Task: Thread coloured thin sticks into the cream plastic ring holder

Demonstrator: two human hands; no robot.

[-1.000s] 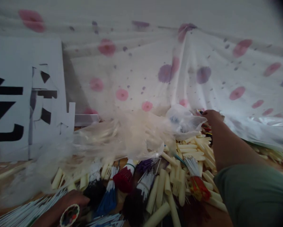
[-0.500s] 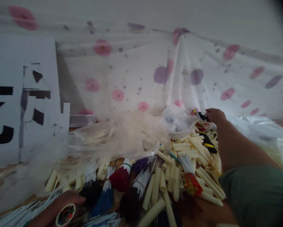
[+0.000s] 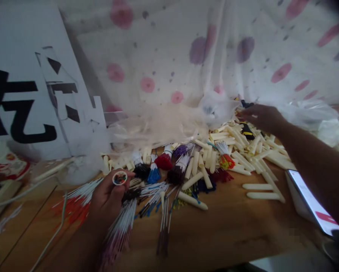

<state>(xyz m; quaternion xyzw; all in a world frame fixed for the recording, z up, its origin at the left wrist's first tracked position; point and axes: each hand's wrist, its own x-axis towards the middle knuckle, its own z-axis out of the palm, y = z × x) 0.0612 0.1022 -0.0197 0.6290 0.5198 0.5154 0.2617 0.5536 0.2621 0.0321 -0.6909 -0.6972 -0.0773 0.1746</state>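
My left hand (image 3: 108, 194) is closed around a cream-coloured tube (image 3: 119, 178). The tube's round open end faces me, with small coloured bits inside. Out over the back of the pile reaches my right hand (image 3: 261, 118), its fingers drawn together at the cream tubes (image 3: 241, 160). What lies between those fingers is too dim to make out. A dark tool with yellow marks (image 3: 247, 130) lies just below the right hand. Bundles of thin white sticks with coloured ends, among them a red bundle (image 3: 164, 160) and a blue bundle (image 3: 154, 174), lie beyond my left hand.
Clear plastic bags (image 3: 158, 124) cover the back of the wooden table (image 3: 226, 226). A lit phone (image 3: 313, 202) leans at the right. White boards with black lettering (image 3: 33, 98) stand at the left. A spotted sheet (image 3: 163, 49) hangs behind. A pale cable (image 3: 62, 217) crosses the left side.
The view has tipped down and drawn back, showing more tabletop and the phone. My right hand has shifted from beside the dark object toward the cream tubes. My left hand keeps its tube, now raised.
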